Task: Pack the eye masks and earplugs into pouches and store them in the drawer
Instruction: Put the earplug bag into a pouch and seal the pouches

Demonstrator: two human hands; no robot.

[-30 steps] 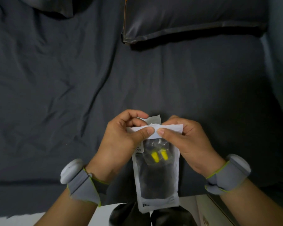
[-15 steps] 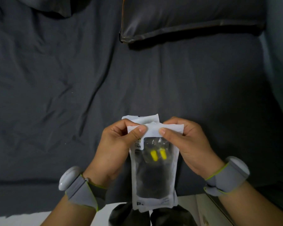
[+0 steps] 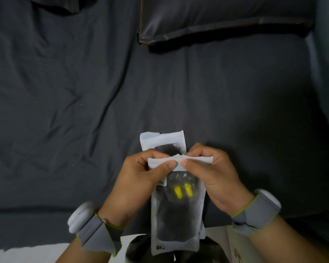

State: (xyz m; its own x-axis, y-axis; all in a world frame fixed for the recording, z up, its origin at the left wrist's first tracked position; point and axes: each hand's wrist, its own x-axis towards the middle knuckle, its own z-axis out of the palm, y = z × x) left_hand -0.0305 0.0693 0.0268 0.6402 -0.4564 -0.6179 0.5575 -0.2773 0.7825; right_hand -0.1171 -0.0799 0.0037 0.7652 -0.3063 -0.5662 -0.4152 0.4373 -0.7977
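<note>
I hold a clear-fronted white pouch [image 3: 176,221] upright over the bed's near edge. Inside it sit two yellow earplugs [image 3: 183,192] above a black eye mask [image 3: 174,224]. My left hand [image 3: 139,185] and my right hand [image 3: 213,177] both pinch the pouch's white top strip, thumbs nearly meeting at its middle. Behind my hands a second white pouch [image 3: 162,141] with something dark inside lies on the sheet, its lower part hidden by my fingers.
A dark grey wrinkled bed sheet [image 3: 74,101] fills the view. A grey pillow [image 3: 217,18] lies at the top right. Below the pouch are dark rounded shapes [image 3: 139,251] and a pale surface [image 3: 36,255] along the bottom edge. Both wrists wear grey bands.
My thumbs slid back together along the held pouch's top strip. The second pouch behind my hands now shows far more above them.
</note>
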